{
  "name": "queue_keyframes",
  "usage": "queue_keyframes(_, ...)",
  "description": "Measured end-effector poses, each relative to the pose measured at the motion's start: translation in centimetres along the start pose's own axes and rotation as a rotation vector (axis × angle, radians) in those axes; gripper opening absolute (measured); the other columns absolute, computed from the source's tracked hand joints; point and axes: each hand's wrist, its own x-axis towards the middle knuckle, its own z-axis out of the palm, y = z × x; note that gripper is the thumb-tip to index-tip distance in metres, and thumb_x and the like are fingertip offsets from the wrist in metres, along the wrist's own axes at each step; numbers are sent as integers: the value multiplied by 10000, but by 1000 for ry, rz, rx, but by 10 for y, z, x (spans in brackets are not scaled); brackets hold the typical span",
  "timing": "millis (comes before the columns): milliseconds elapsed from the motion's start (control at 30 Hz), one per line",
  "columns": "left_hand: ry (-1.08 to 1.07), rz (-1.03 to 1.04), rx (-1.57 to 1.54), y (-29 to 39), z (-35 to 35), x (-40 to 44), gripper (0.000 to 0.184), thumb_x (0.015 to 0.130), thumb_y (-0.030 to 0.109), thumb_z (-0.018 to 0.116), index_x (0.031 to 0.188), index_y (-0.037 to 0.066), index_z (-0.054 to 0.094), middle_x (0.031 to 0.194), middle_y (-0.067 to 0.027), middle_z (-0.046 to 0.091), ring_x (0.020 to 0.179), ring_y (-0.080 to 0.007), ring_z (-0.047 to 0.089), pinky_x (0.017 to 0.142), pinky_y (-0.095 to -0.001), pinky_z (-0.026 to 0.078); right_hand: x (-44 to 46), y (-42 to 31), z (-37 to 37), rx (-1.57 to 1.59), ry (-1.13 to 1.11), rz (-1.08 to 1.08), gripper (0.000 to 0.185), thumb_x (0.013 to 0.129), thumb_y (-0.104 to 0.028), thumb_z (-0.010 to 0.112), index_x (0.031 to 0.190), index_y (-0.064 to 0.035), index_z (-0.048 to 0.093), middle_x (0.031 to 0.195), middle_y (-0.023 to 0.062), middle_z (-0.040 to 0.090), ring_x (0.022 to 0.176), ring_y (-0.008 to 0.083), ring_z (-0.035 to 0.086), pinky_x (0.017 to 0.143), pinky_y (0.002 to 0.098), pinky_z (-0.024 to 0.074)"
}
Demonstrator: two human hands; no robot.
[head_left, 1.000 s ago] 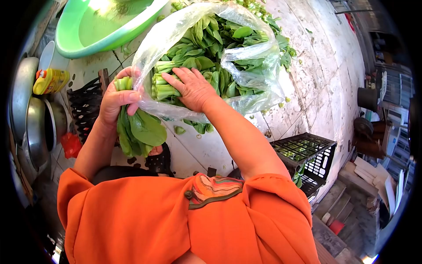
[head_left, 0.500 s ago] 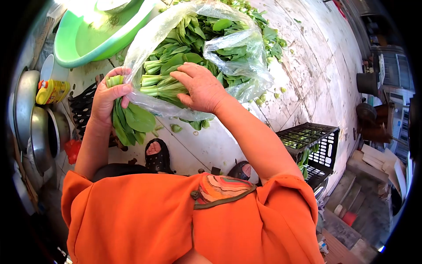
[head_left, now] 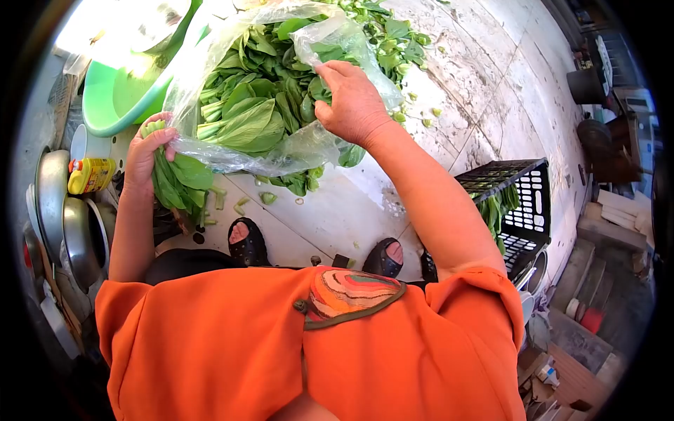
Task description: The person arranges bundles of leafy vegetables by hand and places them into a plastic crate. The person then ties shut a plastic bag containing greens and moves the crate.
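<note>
My left hand is closed round a small bunch of bok choy, its cut stems up and its leaves hanging down. The thumb of that hand is also against the near left edge of a clear plastic bag. Inside the wide-mouthed bag lies a heap of bok choy, with pale stems towards the left. At the bag's right side my right hand pinches the plastic rim between thumb and fingers; part of its grip is hidden behind the hand.
At upper left stands a green basin, with metal bowls and a yellow bottle below it. A black crate holding greens lies at right. Loose leaves and trimmings are scattered over the pale tiled floor.
My right hand has left the bok choy in the bag and moved up and right to the bag's rim. The left hand keeps its bunch. The view has shifted a little.
</note>
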Motion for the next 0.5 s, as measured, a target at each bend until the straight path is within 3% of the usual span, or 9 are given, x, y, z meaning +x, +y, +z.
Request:
queue_keyframes(100, -15, -42, -5, 2, -5, 4, 415, 856, 50, 673, 1242, -7, 531, 820, -55, 630, 575, -98, 528, 555, -204, 441, -32, 41, -48, 138, 257, 62, 551, 762, -199, 651, 1266, 11, 578, 1287, 175, 569, 1188, 335, 545, 1042, 387, 434)
queue_keyframes(167, 52, -52, 55, 4, -7, 6, 465, 886, 76, 654, 1305, -15, 475, 790, -50, 618, 564, -96, 515, 535, -196, 422, -59, 81, -70, 158, 365, 155, 549, 749, -233, 653, 1256, -27, 604, 1254, 170, 597, 1169, 306, 575, 1011, 384, 464)
queue_keyframes(233, -11, -131, 75, 7, -25, 9, 487, 903, 104, 652, 1331, -21, 456, 705, -46, 596, 551, -89, 509, 506, -187, 408, -99, 110, -102, 225, 332, 268, 549, 750, -255, 654, 1262, -61, 615, 1257, 156, 606, 1125, 271, 613, 971, 373, 491)
queue_keyframes(300, 91, -120, 98, 12, -18, 3, 495, 912, 117, 639, 1350, -18, 451, 701, -51, 589, 558, -94, 516, 522, -212, 443, -149, 143, -121, 170, 376, 421, 557, 755, -283, 666, 1276, -92, 619, 1250, 138, 624, 1056, 237, 650, 922, 361, 515)
queue_keyframes(367, 93, -85, 141, 10, -46, 11, 536, 914, 99, 623, 1396, -22, 420, 857, -88, 649, 591, -93, 536, 557, -219, 481, -203, 170, -139, 229, 420, 608, 499, 769, -268, 683, 1230, -80, 655, 1107, 103, 697, 986, 186, 669, 884, 316, 524)
queue_keyframes(433, 154, -109, 155, 20, -57, 10, 589, 918, 98, 626, 1441, -14, 379, 1118, -104, 648, 615, -92, 547, 595, -226, 503, -265, 201, -146, 293, 468, 803, 441, 780, -214, 707, 1187, -48, 675, 1082, 75, 714, 978, 154, 669, 880, 290, 522)
queue_keyframes(500, 193, -59, 71, 27, -52, 5, 601, 922, 90, 626, 1451, -14, 361, 1226, -114, 626, 640, -81, 551, 625, -220, 508, -324, 225, -141, 254, 468, 1036, 416, 779, -183, 715, 1163, -26, 684, 1051, 96, 717, 984, 154, 670, 886, 282, 518)
